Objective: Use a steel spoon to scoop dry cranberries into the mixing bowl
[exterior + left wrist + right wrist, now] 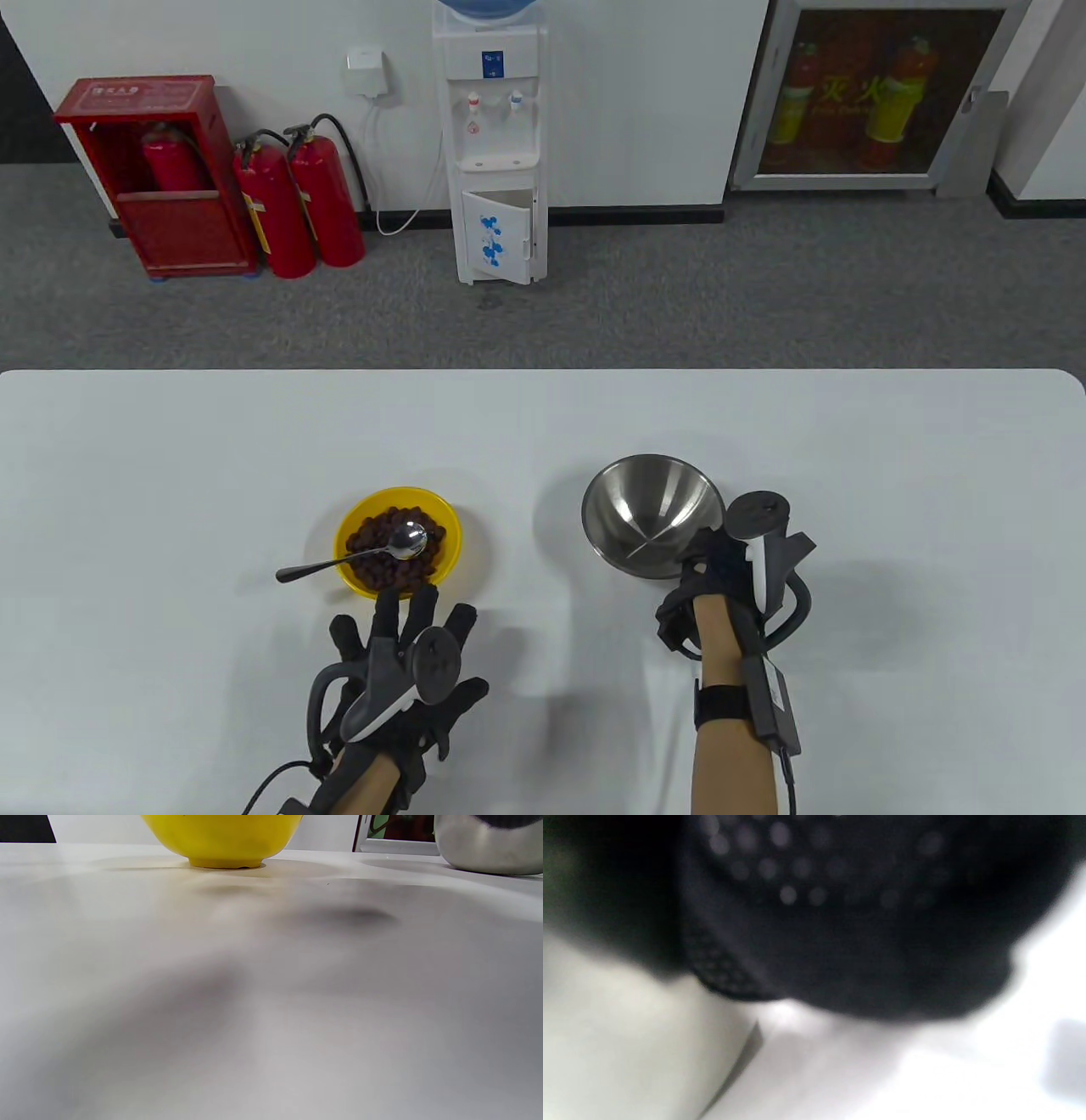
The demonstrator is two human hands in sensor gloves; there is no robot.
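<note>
A yellow bowl (399,540) of dry cranberries (386,552) sits left of centre on the white table (170,475). A steel spoon (356,557) lies across it, its bowl on the cranberries and its handle sticking out over the left rim. My left hand (403,645) hovers just in front of the yellow bowl with fingers spread and holds nothing. The steel mixing bowl (652,514) stands to the right. My right hand (717,569) grips its near right rim. In the left wrist view the yellow bowl (222,840) and the mixing bowl (488,844) show at the top. The right wrist view shows only my blurred glove (840,921).
Beyond the table's far edge are a water dispenser (496,144), red fire extinguishers (297,204) and a red cabinet (157,170) on grey carpet.
</note>
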